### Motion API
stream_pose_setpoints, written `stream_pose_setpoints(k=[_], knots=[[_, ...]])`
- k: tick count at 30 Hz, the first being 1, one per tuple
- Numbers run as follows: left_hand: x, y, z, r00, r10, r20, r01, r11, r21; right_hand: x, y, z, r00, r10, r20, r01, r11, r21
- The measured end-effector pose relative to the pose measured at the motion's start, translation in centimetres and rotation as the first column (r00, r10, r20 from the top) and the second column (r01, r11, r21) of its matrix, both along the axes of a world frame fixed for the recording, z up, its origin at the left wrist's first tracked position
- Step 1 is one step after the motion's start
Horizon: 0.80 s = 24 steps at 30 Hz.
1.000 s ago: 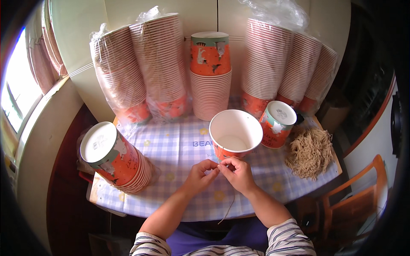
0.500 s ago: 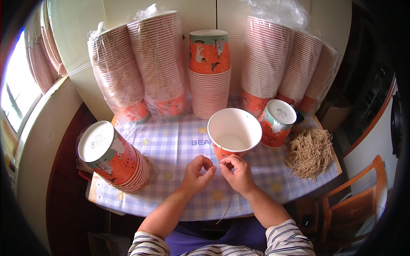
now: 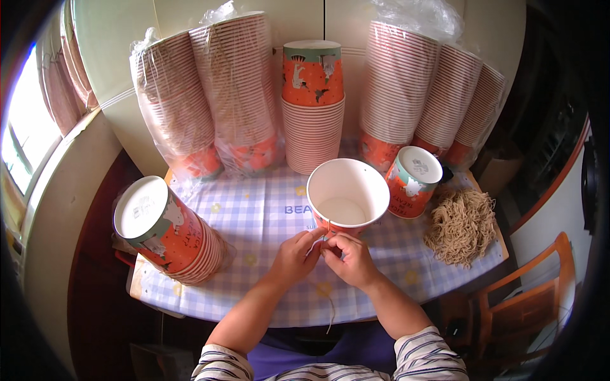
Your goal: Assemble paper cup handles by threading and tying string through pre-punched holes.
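Observation:
An upright orange paper cup (image 3: 348, 197) with a white inside stands on the checked tablecloth (image 3: 267, 216) just beyond my hands. My left hand (image 3: 294, 255) and my right hand (image 3: 349, 257) meet at the cup's near side, fingers pinched on a thin tan string (image 3: 331, 309) that runs from the cup's rim down past the table edge. Both thumbs press at the cup's near wall.
A heap of tan strings (image 3: 462, 224) lies at the right. An upturned cup stack (image 3: 412, 173) leans beside it. A lying cup stack (image 3: 166, 230) is at the left. Wrapped cup stacks (image 3: 216, 95) and an open stack (image 3: 313, 105) line the back. A wooden chair (image 3: 532, 298) stands at lower right.
My hands have stayed at the cup's near side, with the fingers shifting slightly on the string. The cup has barely moved.

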<state>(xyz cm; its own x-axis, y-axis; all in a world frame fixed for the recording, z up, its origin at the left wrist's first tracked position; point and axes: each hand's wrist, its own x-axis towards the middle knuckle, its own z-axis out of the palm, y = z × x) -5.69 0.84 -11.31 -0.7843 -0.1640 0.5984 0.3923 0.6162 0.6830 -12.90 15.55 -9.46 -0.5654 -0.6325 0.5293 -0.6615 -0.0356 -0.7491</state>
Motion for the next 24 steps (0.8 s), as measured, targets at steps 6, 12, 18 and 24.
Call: stream_pose_setpoints(k=[6,12,18,24], knots=[[-0.2,0.1,0.0,0.999,0.042,-0.034,-0.044,0.997,-0.068,-0.4,0.1,0.1,1.000,0.009,0.004,-0.009,1.000,-0.017],[-0.5,0.1,-0.7,0.997,0.074,-0.027,-0.075,0.995,-0.061,-0.6,0.2,-0.3,1.000,-0.025,0.012,0.025,1.000,-0.001],[-0.6,0.2,-1.0,0.994,0.082,-0.072,-0.084,0.996,-0.035,0.1,0.1,0.9,0.999,-0.042,-0.009,0.043,0.998,0.047],[-0.8,0.2,-1.4,0.989,0.108,-0.102,-0.115,0.991,-0.064,6.4,0.7,7.8,0.862,0.172,-0.477,-0.190,0.982,0.009]])
